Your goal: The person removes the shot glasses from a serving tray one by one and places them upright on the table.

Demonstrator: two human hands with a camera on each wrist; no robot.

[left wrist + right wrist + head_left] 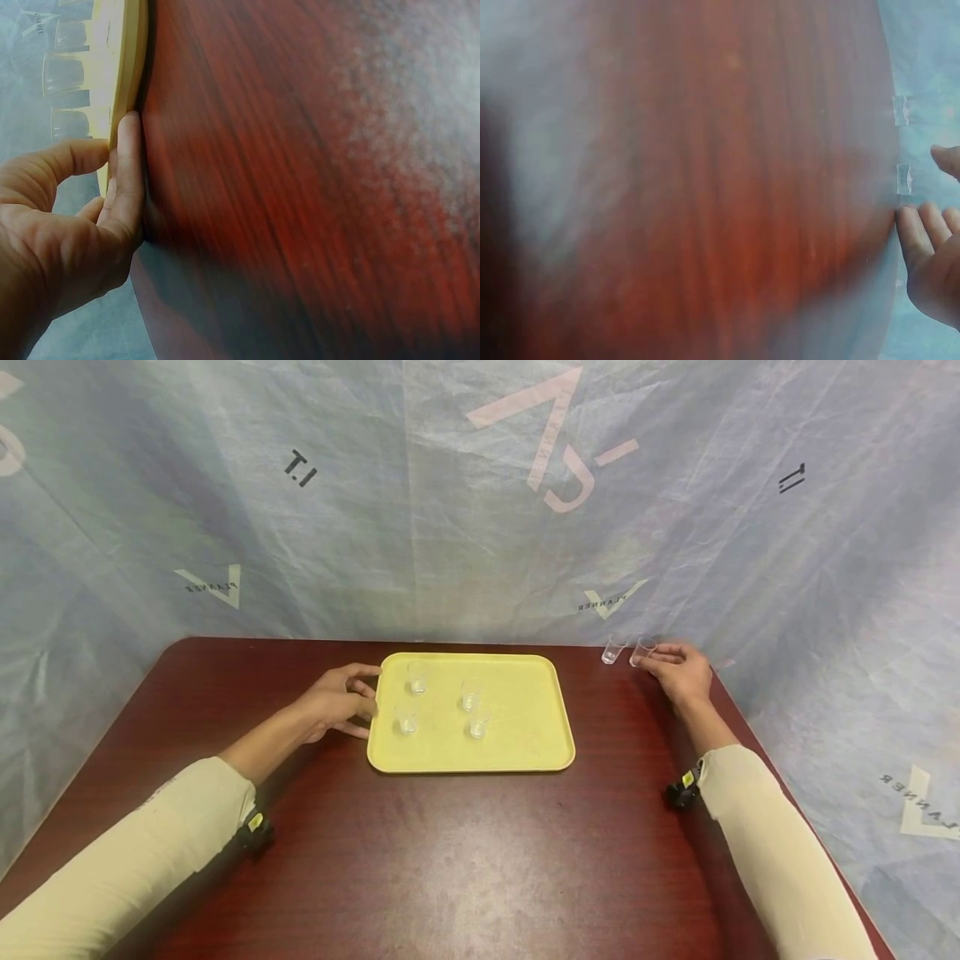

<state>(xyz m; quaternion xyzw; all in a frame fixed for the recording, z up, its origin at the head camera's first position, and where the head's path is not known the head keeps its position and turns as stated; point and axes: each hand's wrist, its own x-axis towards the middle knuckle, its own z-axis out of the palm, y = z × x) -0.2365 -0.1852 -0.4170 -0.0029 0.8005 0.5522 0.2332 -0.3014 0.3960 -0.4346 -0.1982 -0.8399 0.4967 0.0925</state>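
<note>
A yellow tray (pixel 525 718) lies on the table with several small clear glasses on it, among them a shot glass (pixel 417 680) at the back left. My left hand (pixel 337 703) grips the tray's left edge; in the left wrist view its thumb is on the rim and its fingers (pixel 129 165) lie along the outer side. Far to the right, two more shot glasses stand at the table's back edge. Beside the nearer shot glass (pixel 642 652) is my right hand (pixel 684 675), thumb and fingers spread around it. The right wrist view shows those fingers (pixel 911 232) straight. Contact with the glass is unclear.
The other shot glass (pixel 612 651) stands just left of the one by the right hand. A dark red wooden table (pixel 465 860) carries everything. Grey printed sheeting (pixel 360 527) hangs behind and along the sides, close to the table's edges.
</note>
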